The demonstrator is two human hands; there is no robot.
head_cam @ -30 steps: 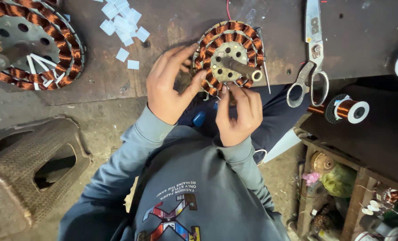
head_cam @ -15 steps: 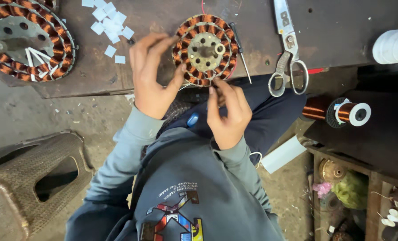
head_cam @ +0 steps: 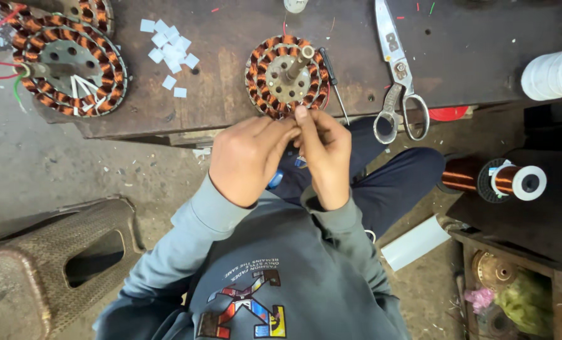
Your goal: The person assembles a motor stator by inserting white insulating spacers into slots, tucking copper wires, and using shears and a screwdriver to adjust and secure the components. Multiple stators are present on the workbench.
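Copper-wound stator (head_cam: 287, 77) lies flat near front edge of desk (head_cam: 230, 94), shaft upright. Left hand (head_cam: 246, 160) and right hand (head_cam: 325, 157) held together just below it, fingertips pinched, apparently on fine wire; right forefinger touches stator rim. Scissors (head_cam: 397, 82) to right.

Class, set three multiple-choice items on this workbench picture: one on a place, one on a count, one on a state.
1. Where do the scissors lie?
A. right of the middle stator
B. on the stool
C. in a hand

2. How many copper-wound stators show fully on the bench?
A. five
B. two
C. none

3. How are the scissors?
A. blades shut, lying flat
B. held wide open
C. hanging from a hook

Key: 1 A, they lie on the bench right of it. 2 B, the middle one and the left stator. 3 A, the blades meet.
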